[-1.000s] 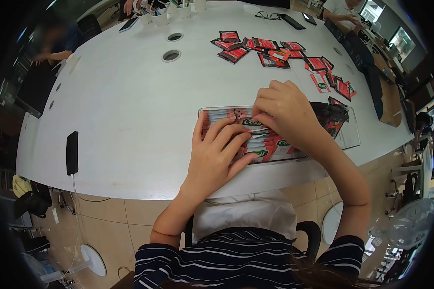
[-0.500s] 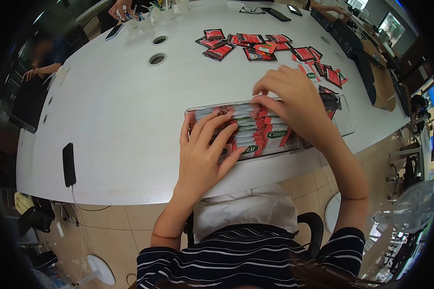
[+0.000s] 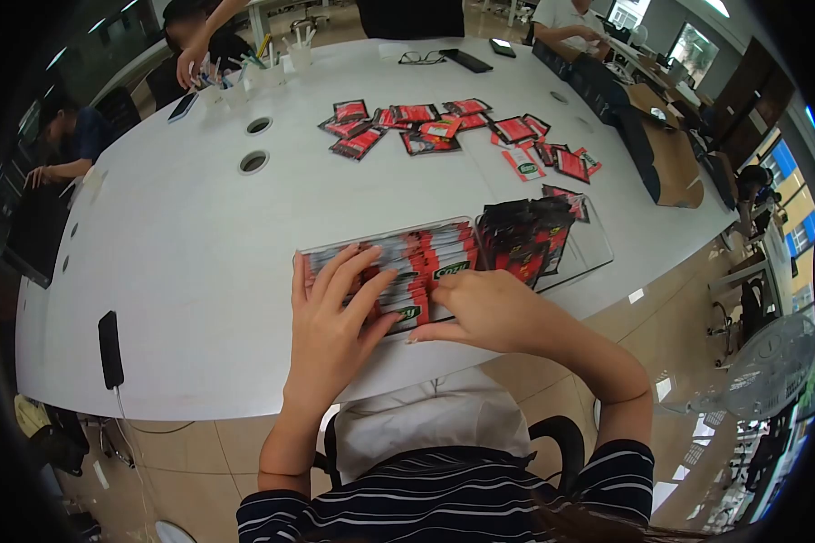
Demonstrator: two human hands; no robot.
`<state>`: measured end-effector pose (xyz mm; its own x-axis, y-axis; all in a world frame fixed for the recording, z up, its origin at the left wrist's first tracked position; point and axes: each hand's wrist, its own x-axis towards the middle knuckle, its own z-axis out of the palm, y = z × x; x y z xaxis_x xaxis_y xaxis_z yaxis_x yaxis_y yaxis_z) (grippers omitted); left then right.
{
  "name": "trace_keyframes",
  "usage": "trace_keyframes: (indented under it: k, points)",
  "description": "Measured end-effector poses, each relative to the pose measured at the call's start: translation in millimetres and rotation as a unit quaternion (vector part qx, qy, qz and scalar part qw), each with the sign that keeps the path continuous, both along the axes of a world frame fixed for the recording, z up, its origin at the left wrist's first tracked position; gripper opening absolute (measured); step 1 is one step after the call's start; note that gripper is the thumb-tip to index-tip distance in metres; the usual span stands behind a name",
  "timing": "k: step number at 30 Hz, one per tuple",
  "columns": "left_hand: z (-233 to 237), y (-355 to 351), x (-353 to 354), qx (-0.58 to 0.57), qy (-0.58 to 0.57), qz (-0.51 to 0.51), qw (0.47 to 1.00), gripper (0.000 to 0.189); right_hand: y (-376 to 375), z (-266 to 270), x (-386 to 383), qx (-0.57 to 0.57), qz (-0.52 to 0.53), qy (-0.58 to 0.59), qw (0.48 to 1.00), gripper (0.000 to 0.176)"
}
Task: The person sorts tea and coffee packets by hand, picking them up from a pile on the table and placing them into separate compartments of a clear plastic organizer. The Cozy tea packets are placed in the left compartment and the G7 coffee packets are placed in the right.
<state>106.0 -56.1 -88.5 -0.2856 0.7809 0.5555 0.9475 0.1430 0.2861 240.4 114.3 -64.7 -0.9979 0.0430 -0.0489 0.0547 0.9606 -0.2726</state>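
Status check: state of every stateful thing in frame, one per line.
clear tray, flat on the table, partly filled
sachet row, packed on edge in the tray
dark sachets, bunched upright in the tray
left hand, flat, fingers spread on the sachet row
right hand, curled, fingertips at the row's near edge, grip unclear
loose sachets, scattered flat on the table
phone, screen dark, cable attached

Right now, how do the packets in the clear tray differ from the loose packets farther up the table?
Tray packets stand packed in a tight row inside the clear tray; loose packets lie scattered flat on the table. The left hand and right hand touch the tray packets; nothing touches the loose packets. Both show red wrappers.
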Motion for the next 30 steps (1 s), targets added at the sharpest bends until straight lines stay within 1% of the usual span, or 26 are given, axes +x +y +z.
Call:
trace_keyframes:
  k: [3, 4, 5, 7, 8, 11, 14, 17, 19, 21, 22, 23, 25, 27, 28, 30]
  points:
    - [8, 8, 3, -0.042, -0.028, 0.024, 0.998, 0.062, 3, -2, 1, 0.018, 0.011, 0.011, 1.0, 0.075]
    - [6, 10, 4, -0.053, -0.035, 0.036, 0.997, 0.065, 2, 4, -2, 0.03, -0.002, -0.054, 0.998, 0.075]
    - [6, 13, 4, -0.062, -0.042, 0.048, 0.996, 0.069, 3, 2, -2, 0.043, 0.007, -0.035, 0.998, 0.077]
    - [6, 15, 5, -0.062, -0.041, 0.056, 0.996, 0.071, 4, -6, -3, 0.071, 0.027, 0.0, 0.997, 0.081]
    - [6, 15, 5, -0.062, -0.041, 0.061, 0.995, 0.072, 4, -5, -3, 0.065, 0.022, -0.024, 0.997, 0.085]
    - [6, 17, 2, -0.062, -0.063, 0.053, 0.995, 0.071, 1, -7, 0, 0.085, 0.032, -0.009, 0.996, 0.082]
    - [8, 17, 3, -0.063, -0.041, 0.062, 0.995, 0.071, 1, -6, 5, 0.072, 0.019, 0.02, 0.997, 0.07]
    - [8, 14, 0, -0.067, -0.041, 0.04, 0.996, 0.066, 6, 7, 21, -0.023, -0.009, 0.124, 0.992, 0.053]
    - [7, 12, -3, -0.07, -0.038, 0.033, 0.996, 0.062, 16, 15, 38, -0.098, -0.022, 0.243, 0.965, 0.038]
    - [8, 10, -6, -0.072, -0.04, 0.026, 0.996, 0.058, 38, 8, 66, -0.119, -0.075, 0.363, 0.921, 0.026]
    - [9, 9, -7, -0.073, -0.043, 0.023, 0.996, 0.056, 51, 3, 79, -0.124, -0.12, 0.403, 0.899, 0.024]
    - [10, 8, -8, -0.074, -0.047, 0.019, 0.996, 0.055, 65, -3, 93, -0.13, -0.166, 0.44, 0.873, 0.025]
    - [9, 7, -9, -0.07, -0.049, 0.014, 0.996, 0.054, 89, -27, 115, -0.138, -0.333, 0.506, 0.784, 0.033]
    - [8, 7, -10, -0.066, -0.052, 0.01, 0.996, 0.053, 121, -64, 132, -0.156, -0.386, 0.524, 0.743, 0.038]
    - [8, 7, -10, -0.063, -0.055, 0.009, 0.996, 0.053, 125, -73, 130, -0.162, -0.415, 0.531, 0.721, 0.042]
    - [10, 6, -12, -0.063, -0.072, 0.0, 0.995, 0.051, 127, -90, 122, -0.294, -0.386, 0.528, 0.698, 0.047]
